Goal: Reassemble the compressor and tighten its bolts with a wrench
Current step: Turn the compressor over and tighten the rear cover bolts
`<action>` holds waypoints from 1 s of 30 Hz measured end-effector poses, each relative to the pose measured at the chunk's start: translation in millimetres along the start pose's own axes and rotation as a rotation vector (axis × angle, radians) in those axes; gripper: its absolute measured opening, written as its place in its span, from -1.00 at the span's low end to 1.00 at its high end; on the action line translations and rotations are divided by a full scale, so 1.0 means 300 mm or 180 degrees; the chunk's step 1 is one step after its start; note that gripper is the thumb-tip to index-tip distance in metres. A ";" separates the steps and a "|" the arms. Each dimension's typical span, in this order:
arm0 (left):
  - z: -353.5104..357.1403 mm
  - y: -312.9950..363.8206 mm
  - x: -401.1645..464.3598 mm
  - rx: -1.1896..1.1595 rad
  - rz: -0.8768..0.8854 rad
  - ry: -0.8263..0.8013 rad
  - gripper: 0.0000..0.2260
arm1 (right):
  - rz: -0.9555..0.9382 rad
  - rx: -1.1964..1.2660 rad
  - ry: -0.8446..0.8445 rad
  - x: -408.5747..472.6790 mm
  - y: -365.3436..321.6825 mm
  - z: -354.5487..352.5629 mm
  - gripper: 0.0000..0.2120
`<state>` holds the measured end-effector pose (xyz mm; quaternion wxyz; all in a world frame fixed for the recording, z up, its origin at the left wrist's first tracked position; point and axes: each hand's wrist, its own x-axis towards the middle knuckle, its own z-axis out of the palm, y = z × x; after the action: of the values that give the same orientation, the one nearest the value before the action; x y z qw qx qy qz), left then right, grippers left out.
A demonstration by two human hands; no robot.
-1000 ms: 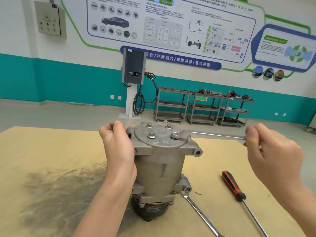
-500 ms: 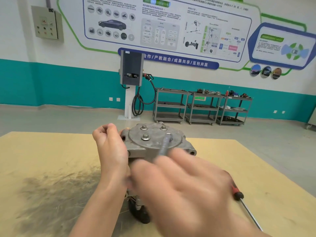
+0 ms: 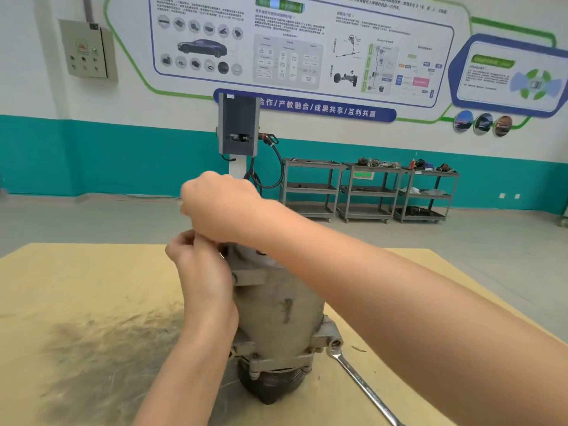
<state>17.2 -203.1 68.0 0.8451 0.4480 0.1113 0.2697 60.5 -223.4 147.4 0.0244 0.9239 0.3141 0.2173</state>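
Observation:
The grey metal compressor [image 3: 276,305] stands upright on the tan table [image 3: 61,287], pulley end down. My left hand [image 3: 201,272] grips its upper left mounting ear, fingers curled. My right hand [image 3: 221,204] is a closed fist above and left of the compressor's top, and its forearm crosses over the top plate and hides the bolts. The wrench that it held a moment ago is almost fully hidden inside the fist and under the arm.
A second wrench [image 3: 364,384] lies on the table at the compressor's right foot, running toward the near edge. A dark smudge [image 3: 101,348] covers the table on the left. Grey tool carts [image 3: 368,192] and a charging post [image 3: 238,127] stand far behind.
My right hand swept with the wrench from the far right, across the front, round to the left over the compressor's top. The left hand stayed on the compressor. The screwdriver is now hidden behind my right forearm.

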 end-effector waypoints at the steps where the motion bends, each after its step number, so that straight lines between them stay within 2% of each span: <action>1: -0.011 -0.004 0.024 0.0057 0.0098 -0.0148 -0.90 | 0.0111 0.0103 -0.0112 0.015 0.019 0.003 -0.85; 5: -0.004 -0.023 0.056 0.0063 0.0182 0.0014 -0.94 | 0.0291 0.0939 -0.0617 0.051 0.084 -0.009 -0.72; 8: -0.008 -0.041 0.055 0.0196 0.0163 -0.0088 -0.94 | 0.0352 0.1060 -0.0594 0.056 0.097 -0.001 -0.69; 17: -0.010 -0.029 0.066 0.0182 0.0022 -0.0126 -0.89 | 0.0642 0.0850 -0.0469 0.065 0.085 0.018 -0.80; 21: -0.008 -0.028 0.065 0.0217 0.0062 -0.0140 -0.86 | 0.0653 0.0425 -0.0365 0.048 0.078 0.028 -0.79; 24: -0.006 -0.026 0.062 0.0192 0.0115 -0.0167 -0.89 | 0.0516 0.0066 -0.0425 0.049 0.067 0.019 -0.84; 27: -0.006 -0.022 0.056 0.0144 0.0148 -0.0137 -0.84 | 0.0534 -0.0013 -0.0465 0.055 0.058 -0.005 -0.89; 30: -0.004 -0.019 0.053 0.0034 0.0184 -0.0208 -0.81 | 0.0595 0.0076 -0.0280 0.065 0.061 -0.051 -0.76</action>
<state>31.7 -195.9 63.6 0.8377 0.4641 0.0721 0.2786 78.3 -227.9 172.1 0.0067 0.9580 0.2278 0.1741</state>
